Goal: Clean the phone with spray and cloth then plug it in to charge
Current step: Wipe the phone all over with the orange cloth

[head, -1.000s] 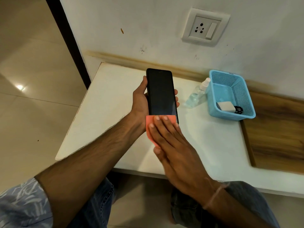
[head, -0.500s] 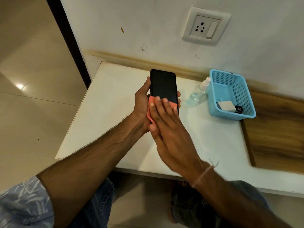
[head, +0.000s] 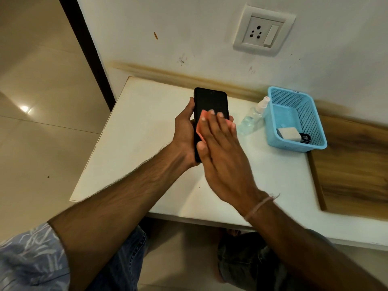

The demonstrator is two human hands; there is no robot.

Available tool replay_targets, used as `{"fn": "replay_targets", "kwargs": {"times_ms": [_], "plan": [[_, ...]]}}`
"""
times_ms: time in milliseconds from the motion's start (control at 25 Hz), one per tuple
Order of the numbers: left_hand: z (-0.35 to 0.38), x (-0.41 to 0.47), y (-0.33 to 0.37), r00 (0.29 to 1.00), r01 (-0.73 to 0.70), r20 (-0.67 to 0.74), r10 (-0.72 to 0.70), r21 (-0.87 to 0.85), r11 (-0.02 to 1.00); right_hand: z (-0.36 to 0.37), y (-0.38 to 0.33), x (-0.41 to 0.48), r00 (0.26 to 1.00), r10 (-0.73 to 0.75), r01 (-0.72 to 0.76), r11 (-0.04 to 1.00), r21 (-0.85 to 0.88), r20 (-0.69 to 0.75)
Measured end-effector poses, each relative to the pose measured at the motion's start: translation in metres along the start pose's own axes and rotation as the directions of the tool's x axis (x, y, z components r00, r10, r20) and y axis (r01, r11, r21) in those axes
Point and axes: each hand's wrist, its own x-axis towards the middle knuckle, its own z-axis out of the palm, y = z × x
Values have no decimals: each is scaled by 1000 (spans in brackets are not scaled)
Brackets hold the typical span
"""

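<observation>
Phone: black smartphone (head: 211, 99), dark screen facing my camera, held up over the white table (head: 136, 133) with its top end pointing at the wall. From here it looks like it's in the air, not lying on the table.

Left hand: the left hand (head: 184, 131) is wrapped round the phone from its left edge. The thumb runs up that side and the fingertips peek out past the right edge.

Right hand: the right hand (head: 222, 152) is flat, fingers straight and close together, pressing the cloth onto the lower half of the screen. It isn't curled round anything.

Cloth: small pinkish-orange cloth (head: 201, 124), sandwiched between the right hand and the screen. I only see bits of it, left of the fingers and by the little finger.

Spray bottle: clear spray bottle (head: 254, 116) with a white top, on the table just right of the hands and right beside the basket. I can't tell if they touch.

Basket: light blue perforated basket (head: 310, 122) against the wall, with a white charger adapter (head: 288, 133) and a black cable (head: 305, 138) in its near end.

Socket: white wall socket (head: 262, 32) with a switch, up on the wall above the table.

Wrist: thin thread band (head: 260, 206) on the right wrist.
</observation>
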Motion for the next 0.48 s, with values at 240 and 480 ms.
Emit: {"fn": "replay_targets", "kwargs": {"times_ms": [240,480], "plan": [[-4,-1,5,999,-28,42,29,-25,999,-6,25,-55,960,-265,273,957,-101,93],[-2,1,-2,998,9,-62,-3,94,996,-16,31,-11,999,26,-25,997,-68,20]]}}
